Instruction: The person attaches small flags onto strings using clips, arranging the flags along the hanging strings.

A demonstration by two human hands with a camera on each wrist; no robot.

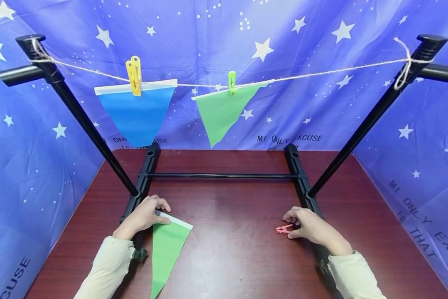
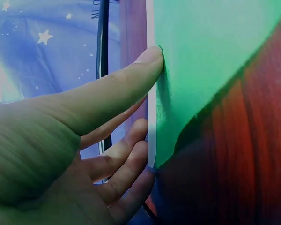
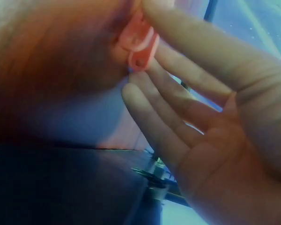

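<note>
In the head view my left hand (image 1: 145, 215) pinches the white top edge of a green pennant (image 1: 166, 245) over the left side of the table. The left wrist view shows the thumb lying across the front of the pennant (image 2: 196, 61), with the fingers partly hidden behind its edge. My right hand (image 1: 309, 226) holds a pink clothespin (image 1: 283, 229) between thumb and fingertips on the right. That clothespin (image 3: 141, 44) looks blurred in the right wrist view. On a string (image 1: 321, 74), a yellow clothespin (image 1: 135, 77) holds a blue pennant (image 1: 138, 112) and a green clothespin (image 1: 231, 83) holds another green pennant (image 1: 224, 110).
A black frame stands on the reddish-brown table (image 1: 227, 257). The string is tied between its left post (image 1: 85, 124) and right post (image 1: 358, 137). A thin crossbar (image 1: 224, 176) joins the feet. Behind hangs a blue star-patterned cloth (image 1: 209, 37).
</note>
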